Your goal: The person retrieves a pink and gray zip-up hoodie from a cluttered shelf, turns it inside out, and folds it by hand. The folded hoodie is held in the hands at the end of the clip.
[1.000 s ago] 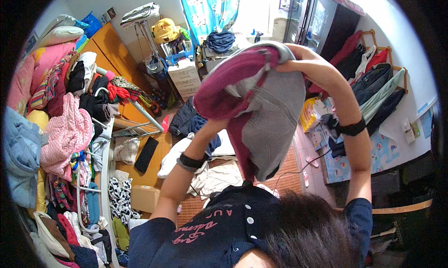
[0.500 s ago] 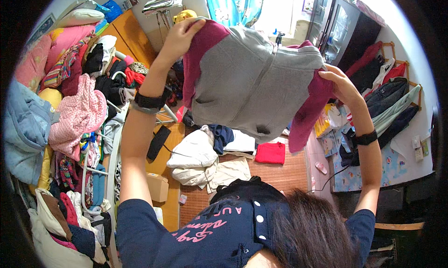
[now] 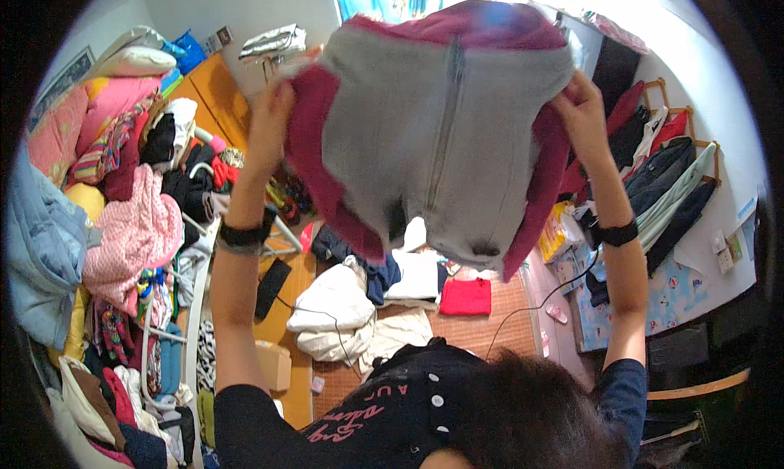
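A grey zip-up jacket (image 3: 408, 134) with maroon sleeves and a maroon upper edge hangs spread out in the air in front of me. My left hand (image 3: 273, 114) is closed on its left shoulder, slightly smeared by motion. On the other side my right hand (image 3: 581, 110) pinches the right shoulder. The zipper runs down the middle of the jacket, and dark patches show near its lower edge. Beneath it on the brown mat (image 3: 327, 375) lie a folded red cloth (image 3: 465, 297), white cloth (image 3: 331, 297) and beige cloth (image 3: 402, 335).
To the left, clothes and bedding, including a pink dotted blanket (image 3: 135, 232), are heaped around a white metal frame (image 3: 147, 330). A cardboard box (image 3: 273, 365) stands near the mat. Garments hang on a wooden wall rack (image 3: 690, 130) at right, above a patterned blue table (image 3: 653, 306).
The jacket has swung to hang straighter, its zipper now closer to upright and its maroon upper edge facing me more. My left hand has moved lower and left; both hands keep hold.
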{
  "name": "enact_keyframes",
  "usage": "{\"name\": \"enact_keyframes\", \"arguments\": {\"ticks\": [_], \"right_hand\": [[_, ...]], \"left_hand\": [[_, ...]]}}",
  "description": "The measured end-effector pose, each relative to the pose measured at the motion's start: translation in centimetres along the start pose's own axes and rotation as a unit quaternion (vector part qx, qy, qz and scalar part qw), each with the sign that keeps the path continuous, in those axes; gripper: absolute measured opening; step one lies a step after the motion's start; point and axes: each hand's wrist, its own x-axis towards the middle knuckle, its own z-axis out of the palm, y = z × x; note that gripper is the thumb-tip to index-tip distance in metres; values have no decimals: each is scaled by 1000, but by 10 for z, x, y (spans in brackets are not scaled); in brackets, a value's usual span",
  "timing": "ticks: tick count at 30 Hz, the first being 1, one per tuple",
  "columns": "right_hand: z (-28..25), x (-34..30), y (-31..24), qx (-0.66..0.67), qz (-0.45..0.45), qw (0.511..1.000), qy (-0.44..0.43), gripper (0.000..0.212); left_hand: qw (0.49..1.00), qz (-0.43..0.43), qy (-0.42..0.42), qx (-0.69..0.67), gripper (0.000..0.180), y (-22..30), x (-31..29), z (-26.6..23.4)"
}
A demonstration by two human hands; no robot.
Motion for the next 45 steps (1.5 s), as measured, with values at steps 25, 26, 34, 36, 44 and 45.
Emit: {"name": "enact_keyframes", "arguments": {"ticks": [25, 26, 34, 36, 44, 45], "right_hand": [[-8, -66, 50, -115, 32, 991, -58, 28], [-9, -72, 52, -107, 39, 992, -59, 29], [-26, -87, 72, -84, 62, 993, -46, 29], [-28, -91, 76, -63, 76, 994, -44, 28], [-48, -106, 48, -95, 101, 989, -47, 28], [-54, -108, 45, -93, 89, 991, -46, 28]], "left_hand": [[982, 27, -147, 117, 32, -27, -57, 29], [983, 27, -153, 101, 33, -27, -59, 30], [927, 72, -169, 326, 22, -35, -56, 36], [920, 83, -153, 351, 26, -37, -56, 41], [949, 92, -137, 270, 28, -23, -53, 41], [954, 85, -133, 253, 28, -16, -54, 39]]}}
